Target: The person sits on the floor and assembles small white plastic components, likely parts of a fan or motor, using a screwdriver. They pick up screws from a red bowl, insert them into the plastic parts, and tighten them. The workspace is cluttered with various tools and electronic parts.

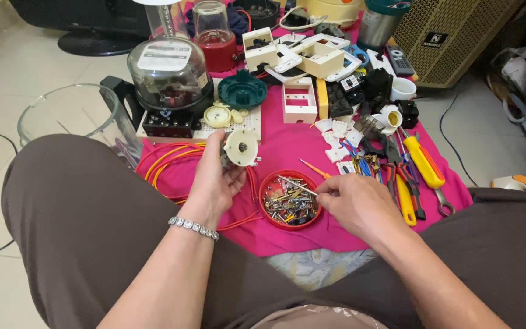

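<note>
We see our left hand [214, 180] raised over the pink cloth [287, 146], its fingers clenched around a small round cream-coloured part [241, 147] with a dark toothed hub at its centre, held upright just above the coils of orange wire [168, 159]. Our right hand [357, 204] rests at the right edge of a red round tray [266, 186] filled with screws and small metal bits, and its fingers pinch the end of a thin metal rod [296, 185] that lies across the tray's upper rim. Between the two hands the tray sits on the cloth, close in front of our knees. Beyond the left hand stands a domed glass electric meter [168, 76] on a dark base, with a green round plastic piece [242, 90] just beside it. To the right of the tray lie a small orange-handled screwdriver [315, 169] and, further right, yellow-handled pliers [422, 161] among other tools. White plastic switch boxes [299, 100] are heaped further back on the cloth.
</note>
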